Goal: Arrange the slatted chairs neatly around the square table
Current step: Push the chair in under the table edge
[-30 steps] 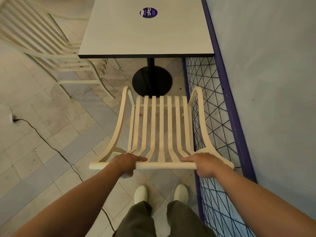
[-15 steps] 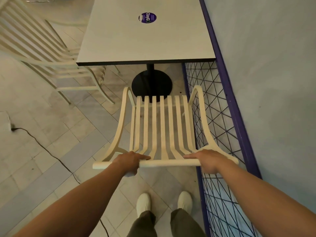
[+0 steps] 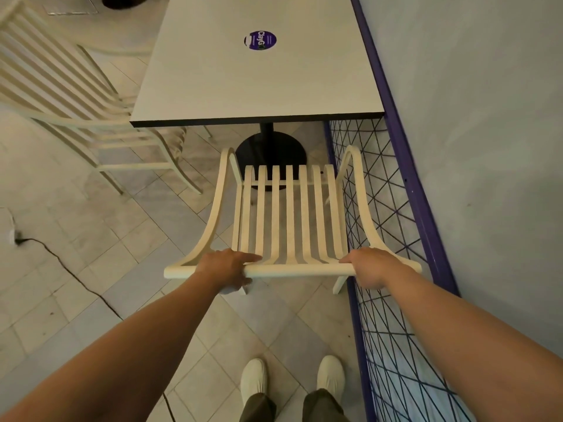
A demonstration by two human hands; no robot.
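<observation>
Second slatted chair at far left, tucked against the surface side edge. Open tiled floor between. Left hand and right hand, fingers wrapped around top rail of cream slatted chair; seat front short of the near edge, right armrest just beside purple mesh fence.

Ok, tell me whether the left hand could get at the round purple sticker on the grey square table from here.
Probably not without stepping closer. The left hand grips the top rail of the cream slatted chair, which stands between the person and the table; the sticker lies far across the top.
</observation>
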